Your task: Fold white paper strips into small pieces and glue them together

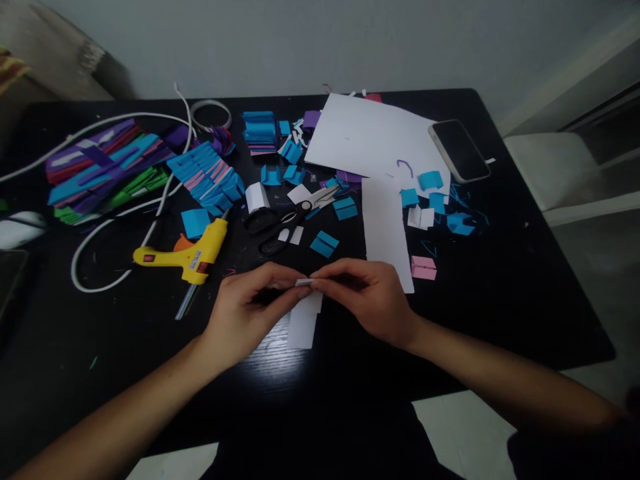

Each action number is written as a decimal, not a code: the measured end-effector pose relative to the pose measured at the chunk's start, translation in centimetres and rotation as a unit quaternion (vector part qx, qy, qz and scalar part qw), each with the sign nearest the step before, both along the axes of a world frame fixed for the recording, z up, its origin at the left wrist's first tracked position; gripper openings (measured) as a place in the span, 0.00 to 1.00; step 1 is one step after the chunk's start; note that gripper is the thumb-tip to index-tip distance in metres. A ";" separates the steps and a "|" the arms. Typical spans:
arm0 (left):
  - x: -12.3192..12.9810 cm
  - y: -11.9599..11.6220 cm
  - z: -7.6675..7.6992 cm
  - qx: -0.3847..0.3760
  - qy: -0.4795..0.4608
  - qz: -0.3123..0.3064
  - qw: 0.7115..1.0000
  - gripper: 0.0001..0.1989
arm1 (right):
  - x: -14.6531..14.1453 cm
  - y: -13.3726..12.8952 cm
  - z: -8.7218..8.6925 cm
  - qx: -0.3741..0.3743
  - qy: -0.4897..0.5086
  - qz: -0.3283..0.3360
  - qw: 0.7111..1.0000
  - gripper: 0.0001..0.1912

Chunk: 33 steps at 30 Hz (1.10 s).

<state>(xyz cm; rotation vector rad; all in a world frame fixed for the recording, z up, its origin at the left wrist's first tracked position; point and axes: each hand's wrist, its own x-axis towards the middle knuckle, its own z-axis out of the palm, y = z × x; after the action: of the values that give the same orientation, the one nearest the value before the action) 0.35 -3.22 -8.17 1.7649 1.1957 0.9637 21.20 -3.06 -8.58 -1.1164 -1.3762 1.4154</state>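
Between the fingertips of both hands is a small folded piece of white paper [304, 283]. My left hand [250, 305] pinches its left end, and my right hand [369, 297] pinches its right end, the fingertips nearly touching. Just below lie white paper strips [302, 328] on the black table. Ahead of my hands are a blue folded piece [325, 244] and black-handled scissors [295, 215] with their blades toward the right. A long white paper strip [385, 233] lies beyond my right hand, with a pink folded piece [423, 267] beside it.
A yellow glue gun [205, 253] lies left of my hands, near a looping white cable [75, 267]. Bundled coloured paper strips [105, 163] and blue folded pieces [207, 177] are at the back left. Large white sheets [370, 137] and a phone [460, 151] lie at the back right.
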 end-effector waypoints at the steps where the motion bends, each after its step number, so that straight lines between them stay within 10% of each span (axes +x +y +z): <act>1: 0.0 0.0 0.0 -0.002 0.000 -0.002 1.000 0.05 | 0.0 0.0 0.0 0.004 -0.003 0.001 1.000 0.06; 33: -0.4 -0.1 0.2 -0.001 0.058 -0.013 0.998 0.05 | -0.2 -0.1 0.1 -0.008 -0.023 -0.005 1.000 0.05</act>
<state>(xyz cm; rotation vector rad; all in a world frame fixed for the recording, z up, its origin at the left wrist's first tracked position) -0.03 -3.31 -8.01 1.8513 1.2422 0.8559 21.04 -3.21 -8.49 -1.1710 -1.3916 1.4048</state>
